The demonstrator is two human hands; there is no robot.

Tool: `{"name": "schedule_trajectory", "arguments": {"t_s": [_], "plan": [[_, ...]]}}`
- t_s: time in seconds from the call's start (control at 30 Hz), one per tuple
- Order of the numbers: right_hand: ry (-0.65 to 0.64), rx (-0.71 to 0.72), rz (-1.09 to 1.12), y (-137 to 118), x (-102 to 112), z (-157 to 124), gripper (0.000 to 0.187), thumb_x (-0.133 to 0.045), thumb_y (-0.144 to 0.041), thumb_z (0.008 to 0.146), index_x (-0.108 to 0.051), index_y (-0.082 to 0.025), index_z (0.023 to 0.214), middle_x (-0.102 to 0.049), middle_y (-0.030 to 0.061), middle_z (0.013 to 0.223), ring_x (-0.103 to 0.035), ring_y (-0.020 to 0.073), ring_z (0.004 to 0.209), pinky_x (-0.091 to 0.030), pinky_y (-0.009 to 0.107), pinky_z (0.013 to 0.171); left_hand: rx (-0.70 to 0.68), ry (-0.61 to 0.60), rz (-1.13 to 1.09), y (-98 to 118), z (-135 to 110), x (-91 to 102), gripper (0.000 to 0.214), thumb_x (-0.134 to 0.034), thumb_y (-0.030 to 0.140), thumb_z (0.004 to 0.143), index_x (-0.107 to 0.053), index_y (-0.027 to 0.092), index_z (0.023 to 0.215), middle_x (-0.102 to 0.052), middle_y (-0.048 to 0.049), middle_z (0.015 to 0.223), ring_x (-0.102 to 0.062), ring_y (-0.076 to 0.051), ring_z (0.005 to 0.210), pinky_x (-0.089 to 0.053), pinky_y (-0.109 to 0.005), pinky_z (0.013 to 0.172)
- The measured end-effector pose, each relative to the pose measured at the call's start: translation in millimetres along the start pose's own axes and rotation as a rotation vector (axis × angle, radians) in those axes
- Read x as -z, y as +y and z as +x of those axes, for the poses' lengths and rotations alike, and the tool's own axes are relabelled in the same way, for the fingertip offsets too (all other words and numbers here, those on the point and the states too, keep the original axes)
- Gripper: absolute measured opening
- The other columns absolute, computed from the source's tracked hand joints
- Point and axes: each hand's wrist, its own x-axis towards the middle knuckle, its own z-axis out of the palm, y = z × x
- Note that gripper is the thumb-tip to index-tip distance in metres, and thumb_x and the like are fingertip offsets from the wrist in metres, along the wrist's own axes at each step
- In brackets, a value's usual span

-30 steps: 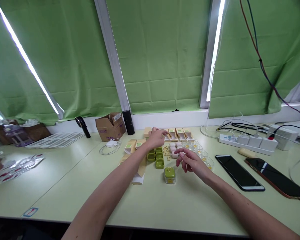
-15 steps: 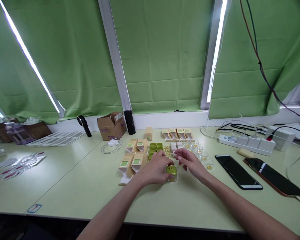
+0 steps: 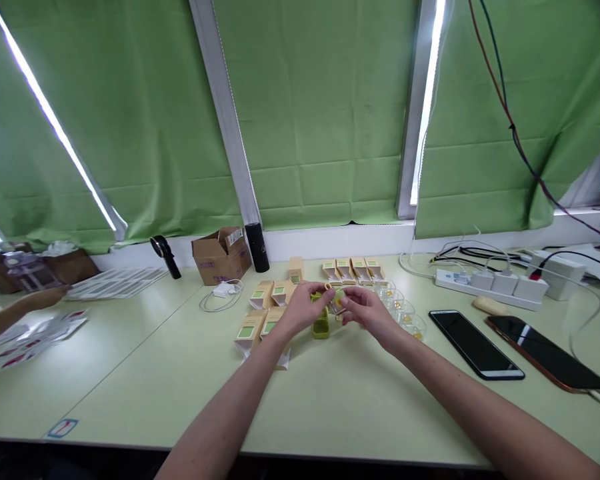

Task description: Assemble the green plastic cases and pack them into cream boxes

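Observation:
Lifted and tilted between my two hands is a small clear plastic container [image 3: 337, 302] with a yellowish part in it. My left hand [image 3: 304, 311] grips it from the left, and my right hand [image 3: 370, 315] pinches its right side. My fingers partly cover it, so the green lid hardly shows. Beneath my left fingers lies a green tray [image 3: 321, 328], mostly hidden. To the right of my right hand stand several clear cups [image 3: 414, 325] with yellow bits inside. Beige cartons with green labels [image 3: 250, 328] lie left of my left hand.
Four-sided beige cartons [image 3: 353, 269] line up behind. Toward the right are a phone [image 3: 475, 345], a second phone [image 3: 547, 353] and a power strip [image 3: 490, 287]. A cardboard box [image 3: 221, 257] and black cylinder [image 3: 257, 247] stand at the back. Another person's hand [image 3: 47, 298] reaches in at far left.
Both hands have raised the clear container off the table and tilted it. My right hand has closed onto it. Another person's arm has come in at the left.

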Motion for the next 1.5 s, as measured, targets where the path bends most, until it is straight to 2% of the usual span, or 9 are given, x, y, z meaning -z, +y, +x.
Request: {"name": "schedule_trajectory", "arguments": {"t_s": [0.13,0.23,0.37,0.53,0.87,1.07,1.13,1.33,1.5], "plan": [[-0.126,-0.069,0.297,13.9,2.1,0.7,0.034,-0.081,-0.049,0.086,-0.074,-0.018,0.096,-0.079,0.0102,0.094,-0.075,0.0222,0.082,-0.061,0.035,0.073,0.035,0.205,-0.22,-14.9,-6.2,-8.3,0.051,-0.057,0.061,0.098,-0.078,0.018,0.079,-0.075,-0.0073,0.08,-0.069,-0.023,0.084,-0.052,-0.034,0.08],[-0.143,-0.107,0.388,22.9,4.8,-2.0,0.028,-0.076,-0.045,0.091,-0.074,-0.017,0.098,-0.08,0.0127,0.096,-0.076,0.0231,0.084,-0.062,0.037,0.075,0.036,0.288,-0.265,-24.1,-13.4,-10.2,0.05,-0.058,0.059,0.099,-0.079,0.018,0.078,-0.075,-0.0078,0.077,-0.069,-0.023,0.085,-0.053,-0.034,0.083],[-0.12,-0.138,0.416,25.6,5.3,-4.2,0.028,-0.074,-0.044,0.093,-0.074,-0.016,0.097,-0.08,0.0131,0.096,-0.075,0.0222,0.082,-0.062,0.036,0.074,0.027,0.286,-0.236,-28.2,-19.4,-12.7,0.046,-0.06,0.055,0.098,-0.079,0.018,0.079,-0.073,-0.0073,0.075,-0.068,-0.022,0.08,-0.052,-0.033,0.077],[-0.059,-0.121,0.37,20.0,-0.7,-10.2,0.036,-0.083,-0.051,0.084,-0.074,-0.018,0.096,-0.078,0.0075,0.09,-0.074,0.0192,0.074,-0.06,0.031,0.066,0.07,0.214,-0.25,-27.1,-22.4,-19.9,0.042,-0.066,0.055,0.095,-0.08,0.016,0.084,-0.076,-0.0083,0.083,-0.067,-0.02,0.075,-0.052,-0.03,0.071],[0.119,0.112,0.008,21.3,-11.2,-13.6,0.063,-0.091,-0.055,0.071,-0.062,-0.026,0.119,-0.067,0.0017,0.092,-0.065,0.0201,0.084,-0.057,0.032,0.063,0.195,0.219,-0.568,-22.6,-21.9,-28.5,0.043,-0.086,0.054,0.076,-0.07,0.015,0.084,-0.071,-0.003,0.076,-0.061,-0.012,0.055,-0.051,-0.024,0.051],[0.14,0.271,-0.232,21.5,-14.1,-18.4,0.065,-0.082,-0.035,0.078,-0.05,-0.032,0.134,-0.06,0.0062,0.124,-0.062,0.0221,0.109,-0.06,0.037,0.084,0.118,0.267,-0.631,-21.9,-23.8,-32.0,0.04,-0.084,0.052,0.08,-0.069,0.017,0.09,-0.078,-0.0089,0.091,-0.075,-0.02,0.08,-0.063,-0.034,0.077],[0.162,0.325,-0.334,20.2,-15.2,-21.3,0.065,-0.077,-0.029,0.081,-0.046,-0.033,0.138,-0.058,0.0069,0.126,-0.061,0.0226,0.11,-0.059,0.039,0.085,0.087,0.281,-0.63,-19.5,-24.9,-32.9,0.039,-0.082,0.052,0.082,-0.069,0.017,0.092,-0.079,-0.0112,0.097,-0.076,-0.022,0.088,-0.064,-0.038,0.085],[0.241,0.622,-0.727,21.1,-10.6,-26.5,0.065,-0.066,-0.023,0.09,-0.035,-0.03,0.147,-0.053,0.0133,0.136,-0.055,0.0298,0.123,-0.057,0.051,0.096,-0.043,0.37,-0.547,-12.1,-33.3,-35.4,0.031,-0.074,0.05,0.091,-0.068,0.019,0.092,-0.077,-0.0149,0.117,-0.075,-0.025,0.106,-0.062,-0.039,0.093],[0.219,0.859,-0.949,23.1,-8.8,-27.9,0.063,-0.061,-0.018,0.094,-0.032,-0.029,0.149,-0.05,0.0163,0.141,-0.051,0.0346,0.133,-0.053,0.059,0.105,-0.184,0.454,-0.336,-15.0,-42.2,-38.2,0.019,-0.062,0.038,0.101,-0.07,0.021,0.097,-0.075,-0.0145,0.122,-0.072,-0.026,0.117,-0.061,-0.04,0.097]]}}
